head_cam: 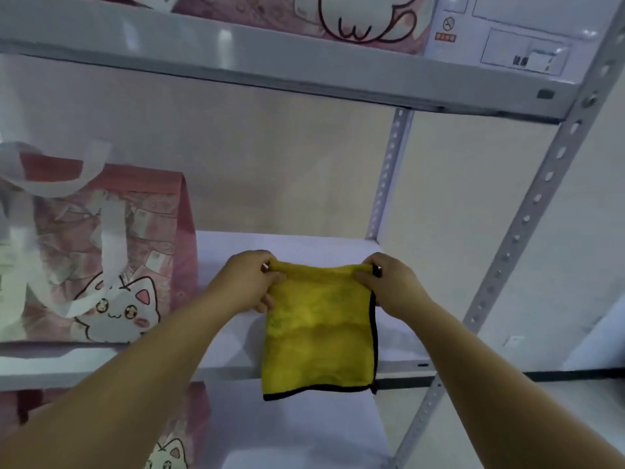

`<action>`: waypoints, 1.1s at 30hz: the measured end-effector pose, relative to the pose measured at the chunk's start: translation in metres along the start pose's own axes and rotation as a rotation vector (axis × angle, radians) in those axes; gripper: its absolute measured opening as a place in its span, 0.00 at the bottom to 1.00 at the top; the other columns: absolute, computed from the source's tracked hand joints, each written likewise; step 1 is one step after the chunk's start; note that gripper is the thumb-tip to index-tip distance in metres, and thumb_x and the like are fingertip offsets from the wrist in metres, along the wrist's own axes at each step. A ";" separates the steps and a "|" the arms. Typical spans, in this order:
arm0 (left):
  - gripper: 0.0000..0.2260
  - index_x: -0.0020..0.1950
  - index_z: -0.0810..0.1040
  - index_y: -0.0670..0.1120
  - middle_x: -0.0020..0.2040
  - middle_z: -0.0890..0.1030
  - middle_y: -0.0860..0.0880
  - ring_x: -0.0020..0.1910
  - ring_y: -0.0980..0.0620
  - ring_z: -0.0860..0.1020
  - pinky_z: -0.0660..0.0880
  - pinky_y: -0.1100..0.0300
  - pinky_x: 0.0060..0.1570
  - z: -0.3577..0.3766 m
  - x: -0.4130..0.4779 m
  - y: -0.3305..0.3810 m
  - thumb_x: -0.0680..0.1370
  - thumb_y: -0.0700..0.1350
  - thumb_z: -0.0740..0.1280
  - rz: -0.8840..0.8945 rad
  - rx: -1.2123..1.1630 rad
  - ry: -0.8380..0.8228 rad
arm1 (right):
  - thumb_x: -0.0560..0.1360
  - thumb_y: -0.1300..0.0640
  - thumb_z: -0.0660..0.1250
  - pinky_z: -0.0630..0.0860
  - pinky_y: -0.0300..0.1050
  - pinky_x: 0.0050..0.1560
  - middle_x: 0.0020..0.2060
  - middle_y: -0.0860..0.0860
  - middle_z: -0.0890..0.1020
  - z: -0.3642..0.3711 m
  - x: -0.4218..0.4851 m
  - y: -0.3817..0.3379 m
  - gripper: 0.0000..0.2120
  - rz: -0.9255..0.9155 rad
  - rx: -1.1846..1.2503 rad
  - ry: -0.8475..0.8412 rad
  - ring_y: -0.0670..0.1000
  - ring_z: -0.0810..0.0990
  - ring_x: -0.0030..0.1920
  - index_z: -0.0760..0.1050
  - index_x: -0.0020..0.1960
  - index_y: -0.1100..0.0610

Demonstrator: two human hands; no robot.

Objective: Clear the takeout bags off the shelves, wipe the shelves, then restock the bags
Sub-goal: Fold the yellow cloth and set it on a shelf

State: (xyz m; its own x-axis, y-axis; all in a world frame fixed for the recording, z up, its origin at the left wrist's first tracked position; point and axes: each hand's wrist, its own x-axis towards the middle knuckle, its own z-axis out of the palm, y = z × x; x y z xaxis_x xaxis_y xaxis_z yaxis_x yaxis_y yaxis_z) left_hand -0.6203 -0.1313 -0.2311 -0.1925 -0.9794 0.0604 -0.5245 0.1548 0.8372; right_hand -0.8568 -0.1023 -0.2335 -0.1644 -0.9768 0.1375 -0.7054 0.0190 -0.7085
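Observation:
A yellow cloth (319,330) with a black edge hangs folded in front of the middle shelf (304,245). My left hand (248,282) pinches its top left corner and my right hand (389,282) pinches its top right corner. The cloth's lower edge hangs past the shelf's front lip. A pink takeout bag (101,252) with a white cat print and white handles stands on the left part of the same shelf, close to my left forearm.
The upper shelf (270,66) holds another pink cat bag (338,18) and a white box (507,35). A further pink bag (176,434) stands on the lower shelf. Perforated grey uprights (527,218) frame the right side, with a beige wall behind.

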 end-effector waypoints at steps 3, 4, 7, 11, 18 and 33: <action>0.03 0.49 0.75 0.39 0.40 0.77 0.41 0.36 0.40 0.82 0.81 0.53 0.35 0.006 0.020 0.001 0.77 0.39 0.65 -0.042 -0.061 0.005 | 0.76 0.50 0.64 0.75 0.47 0.37 0.39 0.52 0.79 0.002 0.017 0.004 0.05 0.051 -0.028 0.018 0.55 0.78 0.37 0.73 0.47 0.51; 0.03 0.48 0.75 0.40 0.41 0.77 0.41 0.36 0.41 0.82 0.81 0.52 0.36 0.008 0.027 0.001 0.77 0.39 0.65 -0.041 -0.065 0.016 | 0.76 0.51 0.64 0.74 0.44 0.35 0.39 0.52 0.79 0.002 0.022 0.004 0.04 0.051 -0.025 0.040 0.54 0.78 0.35 0.73 0.46 0.51; 0.03 0.45 0.75 0.42 0.44 0.79 0.42 0.38 0.43 0.81 0.81 0.51 0.42 0.014 0.043 0.003 0.77 0.41 0.65 -0.024 -0.039 0.048 | 0.77 0.55 0.64 0.73 0.42 0.29 0.35 0.55 0.80 0.001 0.034 0.004 0.02 0.068 0.074 0.094 0.53 0.80 0.30 0.72 0.47 0.52; 0.02 0.46 0.75 0.45 0.46 0.79 0.45 0.45 0.43 0.80 0.78 0.44 0.49 0.018 0.051 -0.001 0.77 0.42 0.64 0.026 0.081 0.049 | 0.77 0.57 0.65 0.78 0.45 0.29 0.38 0.56 0.80 -0.002 0.036 0.009 0.02 0.074 0.173 0.064 0.54 0.82 0.31 0.73 0.49 0.53; 0.05 0.47 0.77 0.48 0.48 0.78 0.50 0.46 0.49 0.77 0.73 0.57 0.43 0.016 0.043 -0.023 0.78 0.41 0.62 0.172 0.280 0.045 | 0.73 0.67 0.65 0.71 0.32 0.37 0.44 0.44 0.80 -0.002 0.016 0.028 0.15 -0.153 -0.027 0.052 0.47 0.80 0.40 0.75 0.43 0.45; 0.18 0.57 0.80 0.47 0.59 0.75 0.54 0.59 0.55 0.73 0.68 0.63 0.61 0.019 0.016 -0.049 0.71 0.47 0.58 0.340 0.556 -0.170 | 0.71 0.64 0.62 0.73 0.44 0.53 0.48 0.45 0.81 0.006 -0.007 0.051 0.13 -0.334 -0.259 -0.145 0.49 0.76 0.50 0.82 0.46 0.51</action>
State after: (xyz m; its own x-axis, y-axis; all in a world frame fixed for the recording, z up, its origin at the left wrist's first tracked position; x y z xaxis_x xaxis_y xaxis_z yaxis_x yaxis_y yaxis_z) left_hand -0.6135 -0.1519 -0.2812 -0.5263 -0.8375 0.1471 -0.7518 0.5392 0.3796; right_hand -0.8877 -0.0961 -0.2747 0.1871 -0.9580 0.2173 -0.8559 -0.2675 -0.4425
